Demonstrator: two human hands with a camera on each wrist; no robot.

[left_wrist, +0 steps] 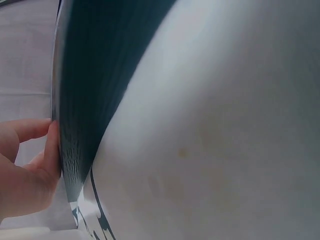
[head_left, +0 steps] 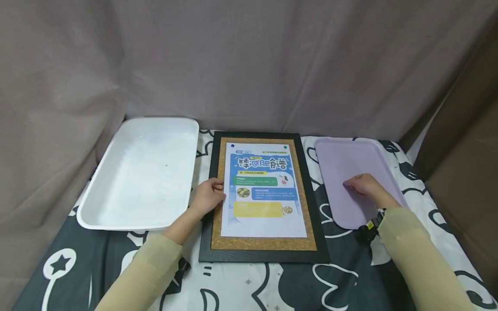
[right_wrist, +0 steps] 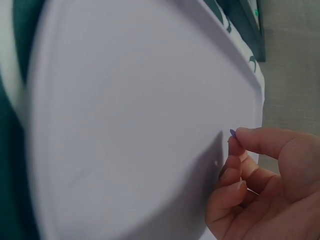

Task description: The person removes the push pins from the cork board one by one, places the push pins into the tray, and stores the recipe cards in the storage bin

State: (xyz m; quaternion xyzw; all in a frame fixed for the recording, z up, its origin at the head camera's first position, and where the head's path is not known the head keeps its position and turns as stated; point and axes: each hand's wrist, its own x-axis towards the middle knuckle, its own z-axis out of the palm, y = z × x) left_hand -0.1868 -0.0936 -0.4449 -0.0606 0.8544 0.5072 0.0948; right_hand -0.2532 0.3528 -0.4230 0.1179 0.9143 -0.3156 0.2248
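Note:
A bulletin board (head_left: pixel 206 242) with a black frame and cork face lies mid-table. On it is a printed paper sheet (head_left: pixel 264 226), with a blue thumbtack (head_left: pixel 232 146) and a green thumbtack (head_left: pixel 285 147) at its top corners. My left hand (head_left: pixel 208 196) rests on the board's left side, fingertips touching the cork beside the sheet; the left wrist view shows it against the frame (left_wrist: pixel 75 165). Over the lilac tray (head_left: pixel 342 155), my right hand (head_left: pixel 365 185) pinches a tiny purple thumbtack (right_wrist: pixel 233 133) between thumb and forefinger. Its point is mostly hidden.
A white tray (head_left: pixel 128 190) stands left of the board, with a few tiny specks in it. Beneath everything is a patterned black-and-white tablecloth (head_left: pixel 249 285). Grey curtains (head_left: pixel 249 65) hang behind, and a brown curtain (head_left: pixel 463 172) hangs at the right edge.

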